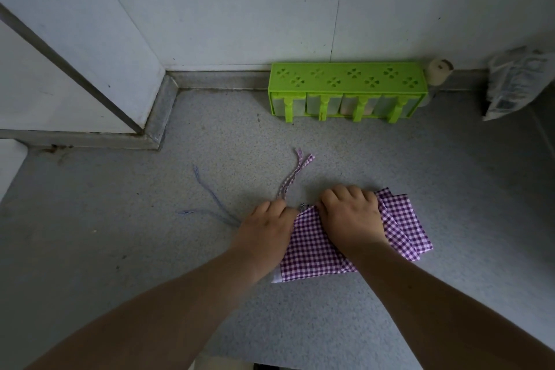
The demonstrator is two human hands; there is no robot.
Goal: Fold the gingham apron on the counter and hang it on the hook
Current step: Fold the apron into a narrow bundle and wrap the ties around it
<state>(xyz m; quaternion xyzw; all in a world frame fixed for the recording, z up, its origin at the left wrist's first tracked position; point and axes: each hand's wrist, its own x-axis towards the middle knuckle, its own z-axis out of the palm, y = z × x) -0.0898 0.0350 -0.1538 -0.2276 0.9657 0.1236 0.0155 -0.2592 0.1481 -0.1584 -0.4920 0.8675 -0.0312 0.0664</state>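
Note:
The purple-and-white gingham apron lies folded into a small stack on the grey speckled counter. My left hand lies on the stack's left edge with its fingers curled on the cloth near the strap base. My right hand lies on the top of the fold, fingers bent over its far edge. Two gingham straps trail away from the hands toward the wall. A thin blue string lies loose to the left. No hook is in view.
A green plastic condiment rack with translucent boxes stands against the back wall. A small beige roll sits beside it. A crinkled plastic bag leans at the far right. A wall corner juts in at left.

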